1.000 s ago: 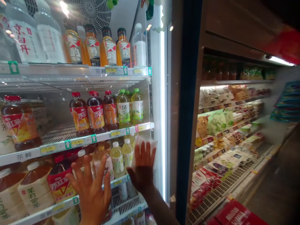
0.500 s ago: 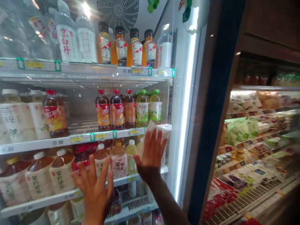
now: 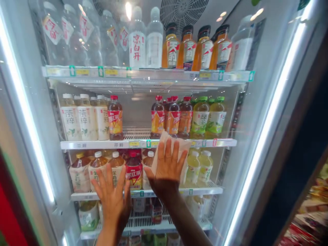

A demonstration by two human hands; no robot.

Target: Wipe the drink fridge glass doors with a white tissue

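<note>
The right hand (image 3: 167, 167) lies open and flat over a pale tissue (image 3: 183, 146), its fingers straight, spreading the sheet against the glass front (image 3: 138, 97) of a drinks cooler. The tissue sits just below the middle of the view, its top corner overlapping the edge of a white shelf (image 3: 94, 145) behind the glass. The left hand (image 3: 112, 198) is bare and open, fingers fanned, lower and to the left; whether its palm touches the pane is hard to tell through the reflections. Behind it stand white-capped tea bottles (image 3: 98, 167), with a red-labelled bottle (image 3: 133, 172) between the hands. Pale yellow bottles (image 3: 205, 167) show right of the tissue.
</note>
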